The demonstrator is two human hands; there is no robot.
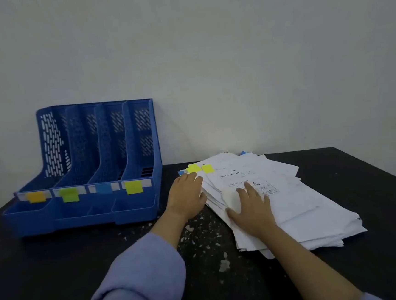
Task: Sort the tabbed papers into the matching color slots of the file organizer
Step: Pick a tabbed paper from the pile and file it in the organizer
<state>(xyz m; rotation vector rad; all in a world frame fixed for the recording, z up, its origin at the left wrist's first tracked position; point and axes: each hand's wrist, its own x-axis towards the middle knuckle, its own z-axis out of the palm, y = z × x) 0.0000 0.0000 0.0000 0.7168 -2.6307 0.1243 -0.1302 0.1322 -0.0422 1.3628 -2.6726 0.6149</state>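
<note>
Dark speckled tabletop [81, 255] carried a loose stack of white tabbed papers [292, 201], right of centre. Left hand [187, 198] gripped its near-left edge; right hand [252, 207] lay flat on top, fingers relaxed. Blue plastic file organizer w/ colour labels [93, 163] stood far left, slots apparently empty. Best to peel one sheet & check tab first.

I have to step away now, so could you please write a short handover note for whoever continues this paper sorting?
Left hand: fingers at the left edge of the paper stack, near the yellow tabs.
Right hand: open, flat on top of the stack.
Blue file organizer stands left of the stack; slot labels run orange, green, blue, yellow.
Done: no papers show in any slot.
Left: sort the whole stack by tab colour.
</note>
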